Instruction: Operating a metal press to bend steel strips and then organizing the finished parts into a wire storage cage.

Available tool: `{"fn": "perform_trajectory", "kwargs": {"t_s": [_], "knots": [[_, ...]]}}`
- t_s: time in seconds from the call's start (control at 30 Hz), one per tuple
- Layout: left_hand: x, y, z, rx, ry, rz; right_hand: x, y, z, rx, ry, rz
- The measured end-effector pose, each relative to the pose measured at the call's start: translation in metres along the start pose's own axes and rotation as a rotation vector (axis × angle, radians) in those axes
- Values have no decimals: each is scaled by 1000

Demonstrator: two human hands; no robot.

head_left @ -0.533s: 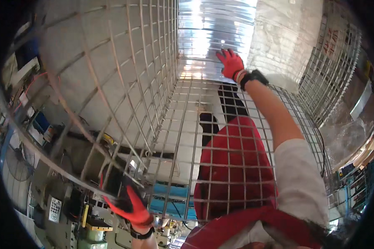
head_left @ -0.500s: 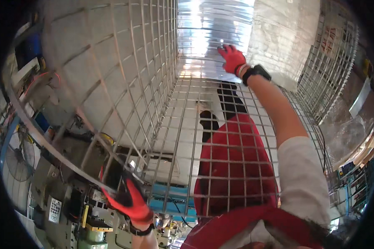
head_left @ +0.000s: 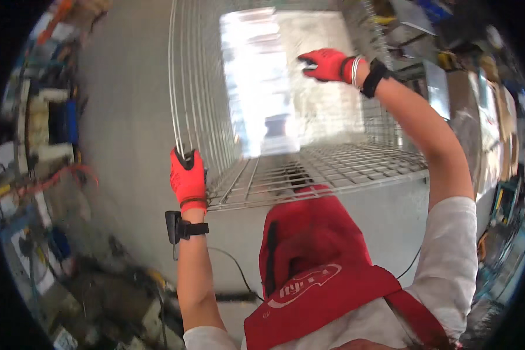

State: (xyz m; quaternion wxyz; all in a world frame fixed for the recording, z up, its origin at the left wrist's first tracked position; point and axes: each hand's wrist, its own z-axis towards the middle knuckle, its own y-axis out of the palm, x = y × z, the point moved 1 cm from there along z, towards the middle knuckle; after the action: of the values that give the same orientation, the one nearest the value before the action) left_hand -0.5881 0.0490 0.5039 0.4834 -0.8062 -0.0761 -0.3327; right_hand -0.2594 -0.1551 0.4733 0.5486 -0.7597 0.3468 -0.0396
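A wire mesh cage (head_left: 309, 195) stands in front of me. My left hand (head_left: 188, 178), in a red glove with dark fingertips, is closed around the upright wire edge of its left side. Inside lies a stack of shiny silvery sheets (head_left: 254, 76), blurred and glaring with light. Beside the stack is a pale, flat-sided block (head_left: 324, 99) that looks wrapped. My right hand (head_left: 326, 64), gloved alike, hovers over the pale block. Its thumb and fingers are apart, with a gap showing between them and nothing visible in it.
Grey floor (head_left: 125, 116) extends left of the cage. Blurred equipment with a blue panel (head_left: 71, 119) stands at the far left, near a red cable (head_left: 70, 172). Cardboard pieces (head_left: 504, 146) are at the right. A thin black cable (head_left: 233, 259) runs below the cage.
My left hand has moved up and now grips the cage edge. The right hand has left the shiny sheets, shifting over the pale block. The cage appears tilted differently and farther away.
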Motion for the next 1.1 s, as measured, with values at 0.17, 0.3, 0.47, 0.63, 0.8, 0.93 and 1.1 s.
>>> {"fn": "perform_trajectory", "kwargs": {"t_s": [0.17,0.3,0.47,0.63,0.8,0.93,1.1], "knots": [[-31,2,13,129,260,-44,-90,-98,-198,588,-260,345],[-17,-16,-13,178,512,-220,-120,-85,-357,937,-231,432],[-21,-37,-30,417,1018,28,-105,38,-517,1161,334,567],[-80,-76,20,404,185,-691,-89,227,-633,1173,1200,1128],[-70,-144,-16,905,222,-276,-106,388,-735,702,1659,1213],[31,-91,-134,367,882,-64,-114,401,-730,1252,1414,1519],[164,66,-302,-1237,197,-1475,-86,243,-641,1110,864,1638]]}}
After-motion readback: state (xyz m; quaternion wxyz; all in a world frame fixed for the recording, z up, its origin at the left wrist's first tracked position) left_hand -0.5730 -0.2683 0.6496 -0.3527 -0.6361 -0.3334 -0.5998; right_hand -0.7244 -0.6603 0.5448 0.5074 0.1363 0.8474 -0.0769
